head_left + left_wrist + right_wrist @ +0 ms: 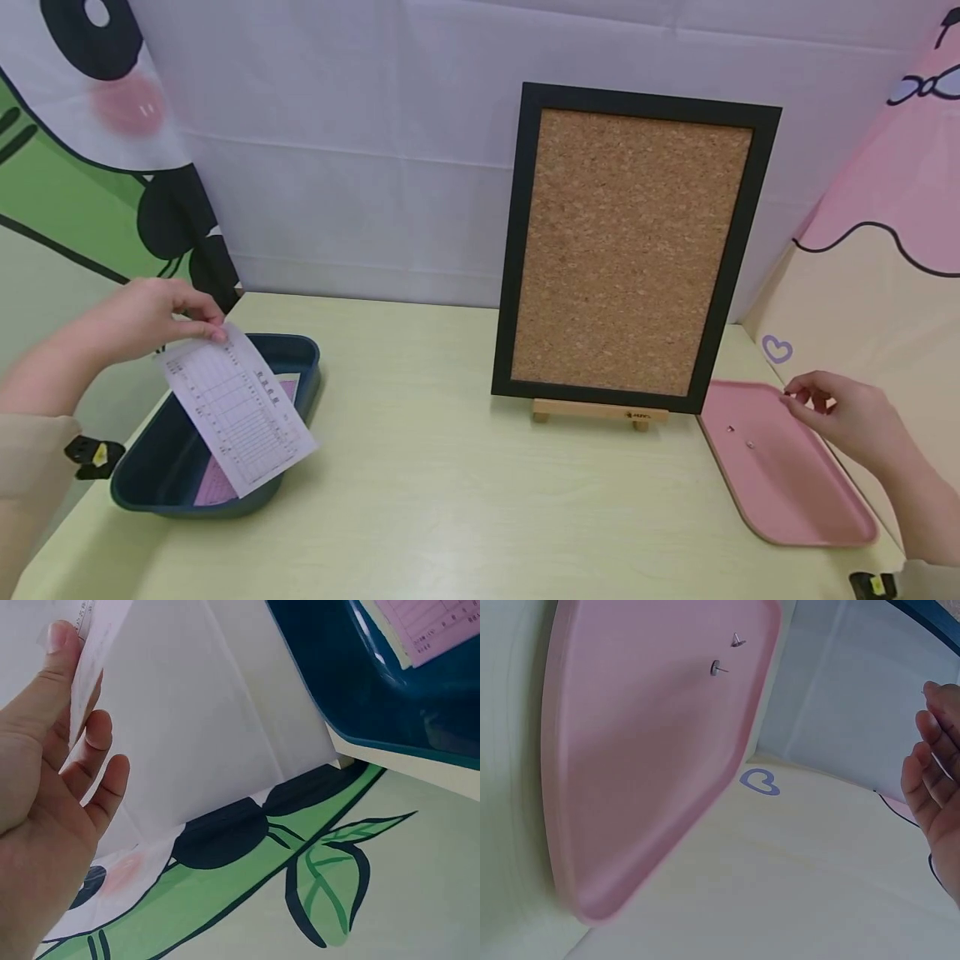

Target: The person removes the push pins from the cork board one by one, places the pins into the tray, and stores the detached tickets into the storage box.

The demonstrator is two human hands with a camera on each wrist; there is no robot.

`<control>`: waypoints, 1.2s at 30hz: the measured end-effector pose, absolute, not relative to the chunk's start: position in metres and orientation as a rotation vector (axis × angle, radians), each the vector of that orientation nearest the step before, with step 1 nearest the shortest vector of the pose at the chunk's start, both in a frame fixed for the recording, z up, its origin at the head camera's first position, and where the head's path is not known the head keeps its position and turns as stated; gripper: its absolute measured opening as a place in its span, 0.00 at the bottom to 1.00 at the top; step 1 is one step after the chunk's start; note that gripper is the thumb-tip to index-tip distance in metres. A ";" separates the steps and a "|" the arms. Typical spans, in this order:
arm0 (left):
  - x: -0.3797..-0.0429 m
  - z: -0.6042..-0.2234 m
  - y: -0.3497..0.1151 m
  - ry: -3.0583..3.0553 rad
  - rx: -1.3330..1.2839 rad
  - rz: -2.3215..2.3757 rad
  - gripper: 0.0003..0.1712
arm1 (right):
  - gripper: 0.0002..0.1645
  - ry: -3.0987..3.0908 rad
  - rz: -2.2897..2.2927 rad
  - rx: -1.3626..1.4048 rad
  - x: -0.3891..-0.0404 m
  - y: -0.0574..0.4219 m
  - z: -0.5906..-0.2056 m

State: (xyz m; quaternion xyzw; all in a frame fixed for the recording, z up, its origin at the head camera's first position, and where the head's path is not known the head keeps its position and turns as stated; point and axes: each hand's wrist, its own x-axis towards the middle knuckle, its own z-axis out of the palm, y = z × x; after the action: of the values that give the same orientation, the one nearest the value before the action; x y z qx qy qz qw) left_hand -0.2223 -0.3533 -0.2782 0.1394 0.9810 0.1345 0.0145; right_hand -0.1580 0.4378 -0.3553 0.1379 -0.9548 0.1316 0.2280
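In the head view my left hand [168,312] pinches a white printed form [240,408] by its top corner, between thumb and fingers. The form hangs tilted over a dark blue bin [161,467], where pink slips [216,483] lie partly hidden behind it. My right hand [847,417] is above the far right edge of a pink tray [810,492]. Its thumb and index finger pinch a tiny thumbtack, whose point barely shows in the right wrist view. Two more thumbtacks [716,668] lie on the tray.
A cork board [633,258] in a black frame stands upright on a small wooden easel [600,410] at the back of the pale table [420,483]. Behind it hangs a white cloth [360,150], with printed cartoon cloths at both sides.
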 end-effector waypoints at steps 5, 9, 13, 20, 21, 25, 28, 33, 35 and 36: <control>-0.226 -0.285 -0.360 3.016 0.458 0.364 0.06 | 0.10 -2.651 0.377 0.372 -0.159 0.438 -0.358; -0.231 -0.294 -0.362 2.988 0.494 0.330 0.07 | 0.10 -2.662 0.381 0.357 -0.158 0.438 -0.359; -0.238 -0.305 -0.365 2.993 0.552 0.268 0.06 | 0.10 -2.656 0.388 0.351 -0.157 0.438 -0.362; -0.247 -0.325 -0.367 2.970 0.619 0.225 0.07 | 0.11 -2.646 0.440 0.361 -0.158 0.441 -0.369; -0.247 -0.327 -0.366 2.972 0.633 0.218 0.08 | 0.11 -2.648 0.447 0.362 -0.159 0.441 -0.370; -0.251 -0.335 -0.365 2.983 0.670 0.182 0.08 | 0.10 -2.678 0.477 0.377 -0.163 0.443 -0.377; -0.254 -0.343 -0.364 2.987 0.681 0.169 0.08 | 0.10 -2.710 0.468 0.390 -0.167 0.442 -0.385; -0.258 -0.355 -0.362 3.002 0.704 0.150 0.08 | 0.08 -2.800 0.445 0.384 -0.172 0.441 -0.395; -0.260 -0.360 -0.361 3.014 0.727 0.146 0.09 | 0.09 -2.825 0.452 0.401 -0.173 0.441 -0.400; -0.261 -0.362 -0.361 3.021 0.739 0.144 0.09 | 0.10 -2.828 0.461 0.420 -0.174 0.441 -0.403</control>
State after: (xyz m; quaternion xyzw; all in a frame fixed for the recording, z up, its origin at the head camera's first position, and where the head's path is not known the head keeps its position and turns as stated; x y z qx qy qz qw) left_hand -0.2605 -0.3611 -0.3615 0.2374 0.9702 0.0464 0.0143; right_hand -0.1738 0.4408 -0.4025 0.1438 -0.9692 0.1579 0.1224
